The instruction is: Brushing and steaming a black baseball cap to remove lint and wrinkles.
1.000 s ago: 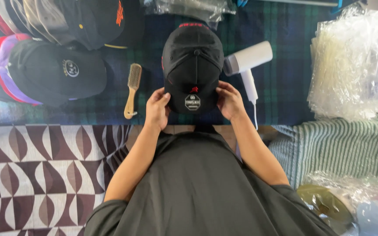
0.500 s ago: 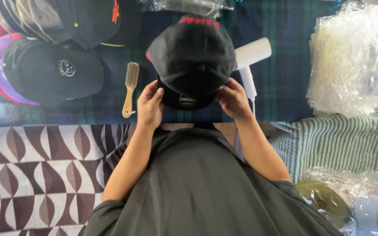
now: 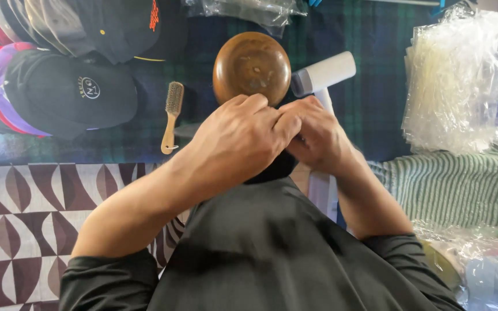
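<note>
Two hands: left hand (image 3: 238, 138) and right hand (image 3: 312, 135) pressed together knuckle to knuckle, fingers curled shut over a dark cloth thing — most likely the black cap (image 3: 272, 167), though only a sliver of it shows below the knuckles.
Where the cap is: between the hands and the person's chest, nearly all hidden; how the fingers bite on it cannot be told.
Wooden form: a round brown head block (image 3: 252, 68) stands bare on the bench (image 3: 376, 109), just beyond the fingertips, nothing seated on it.
Near the left hand: a small wooden-handled brush (image 3: 171, 115) lies on the plaid cover, apart from the hand; further left, a row of caps (image 3: 59, 92) overlapping one another.
Near the right hand: a white hair dryer (image 3: 324, 74), its nozzle end beside the block, its handle running under the wrist.
Far right: a heap of clear plastic bags (image 3: 456, 80) and a striped green cloth (image 3: 445, 184).
Doing it well: by the look of it, the cap is being worked in both hands — an even grip on both sides, no crushing of the brim, and elbows kept clear of the dryer would serve best.
</note>
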